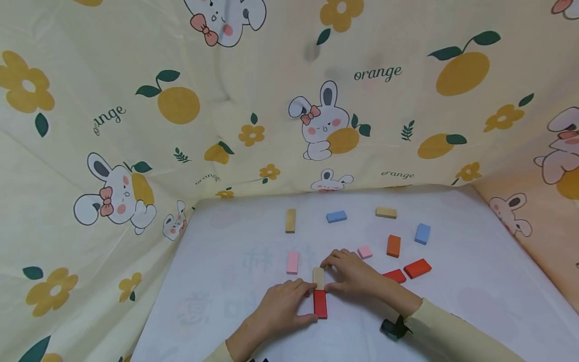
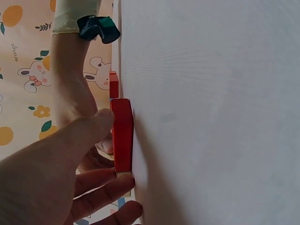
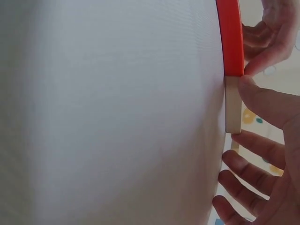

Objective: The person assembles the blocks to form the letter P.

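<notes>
A red wooden block [image 1: 320, 304] lies flat on the white table, end to end with a tan wooden block [image 1: 318, 278] beyond it. My left hand [image 1: 282, 304] holds the red block, thumb at its near end and index finger by the joint. In the left wrist view the red block [image 2: 123, 136] shows between that thumb and the fingers. From the right, my right hand [image 1: 353, 271] spans the tan block, index finger at its far end and thumb beside the joint. The right wrist view shows the tan block [image 3: 233, 105] meeting the red one squarely.
A pink block [image 1: 292, 263] lies to the left of the pair. Along the back are a tan block [image 1: 290, 221], a blue block [image 1: 336, 216] and another tan block [image 1: 386, 212]. Right of the hands lie a small pink block [image 1: 364, 252], an orange block [image 1: 393, 246] and red blocks [image 1: 417, 268].
</notes>
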Motion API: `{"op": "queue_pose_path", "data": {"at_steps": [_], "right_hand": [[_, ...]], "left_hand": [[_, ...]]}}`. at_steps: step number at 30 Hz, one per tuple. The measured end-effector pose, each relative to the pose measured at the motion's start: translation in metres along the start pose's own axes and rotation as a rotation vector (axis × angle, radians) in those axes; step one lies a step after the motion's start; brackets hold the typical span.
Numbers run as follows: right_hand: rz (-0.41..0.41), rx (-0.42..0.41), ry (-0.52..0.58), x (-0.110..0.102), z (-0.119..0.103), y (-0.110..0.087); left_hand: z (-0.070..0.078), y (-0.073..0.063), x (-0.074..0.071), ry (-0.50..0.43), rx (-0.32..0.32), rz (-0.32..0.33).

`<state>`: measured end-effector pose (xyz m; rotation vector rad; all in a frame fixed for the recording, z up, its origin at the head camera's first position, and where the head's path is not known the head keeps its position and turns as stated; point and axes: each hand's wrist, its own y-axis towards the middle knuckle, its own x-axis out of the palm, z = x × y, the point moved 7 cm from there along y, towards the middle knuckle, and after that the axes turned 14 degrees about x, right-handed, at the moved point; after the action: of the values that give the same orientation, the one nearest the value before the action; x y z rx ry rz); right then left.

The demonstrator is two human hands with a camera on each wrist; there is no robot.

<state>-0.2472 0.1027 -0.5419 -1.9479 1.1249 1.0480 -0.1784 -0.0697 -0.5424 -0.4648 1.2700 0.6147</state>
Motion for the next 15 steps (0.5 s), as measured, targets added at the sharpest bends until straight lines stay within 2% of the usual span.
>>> {"op": "queue_pose_path", "data": {"at_steps": [6, 15], "right_hand": [[-0.021, 0.016, 0.029, -0.003, 0.002, 0.004], [0.021, -0.005, 0.090, -0.007, 0.002, 0.017]], "left_hand": [[0.000, 0.000, 0.000, 0.002, 0.021, 0.031], [0.000, 0.001, 0.001, 0.012, 0.032, 0.042]]}}
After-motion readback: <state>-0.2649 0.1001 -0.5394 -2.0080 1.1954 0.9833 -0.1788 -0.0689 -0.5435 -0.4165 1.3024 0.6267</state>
